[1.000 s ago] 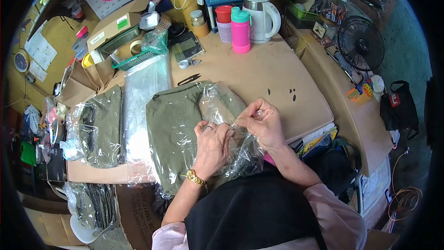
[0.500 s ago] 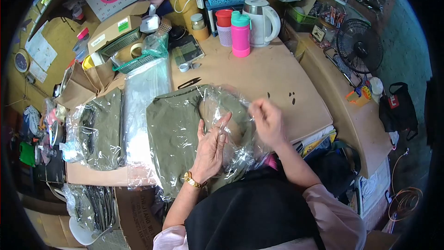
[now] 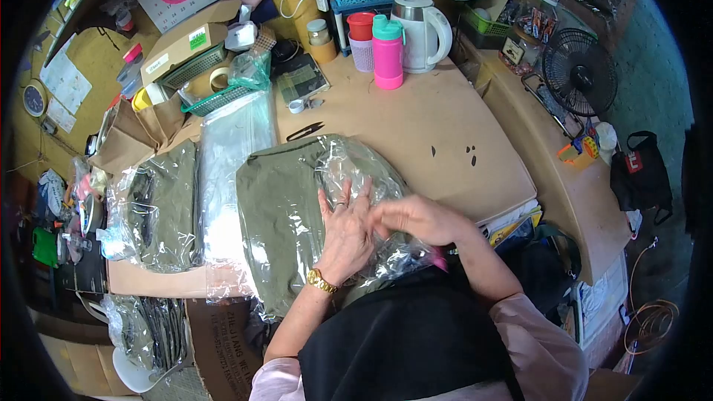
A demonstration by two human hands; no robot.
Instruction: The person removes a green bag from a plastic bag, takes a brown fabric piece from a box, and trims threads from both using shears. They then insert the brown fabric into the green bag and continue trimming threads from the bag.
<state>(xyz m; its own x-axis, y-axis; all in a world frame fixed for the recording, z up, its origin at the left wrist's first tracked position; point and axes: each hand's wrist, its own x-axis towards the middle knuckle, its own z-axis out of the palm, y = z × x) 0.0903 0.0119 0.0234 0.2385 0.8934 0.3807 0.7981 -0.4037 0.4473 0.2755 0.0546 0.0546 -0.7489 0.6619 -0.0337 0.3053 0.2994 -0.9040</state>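
Note:
An olive-green folded garment (image 3: 278,204) in a clear plastic bag (image 3: 345,157) lies on the brown table in front of me. My left hand (image 3: 347,236), a gold watch at its wrist, rests flat on the bag with its fingers spread. Just to its right, my right hand (image 3: 417,219) reaches across the bag's right part, fingers stretched leftward, their tips overlapping the left hand's edge. Crinkled plastic shows around and below both hands.
Flat clear plastic bags (image 3: 229,178) lie left of the garment, beside another bagged green garment (image 3: 167,208). Black thread snips (image 3: 304,131) lie behind it. Farther back stand a pink bottle (image 3: 388,56) and a white electric kettle (image 3: 416,33). A black fan (image 3: 579,73) stands right.
My right hand has come left and down from its raised, closed pose at the bag's right side. My left hand has flattened onto the plastic. The garment's right part looks flatter under the film.

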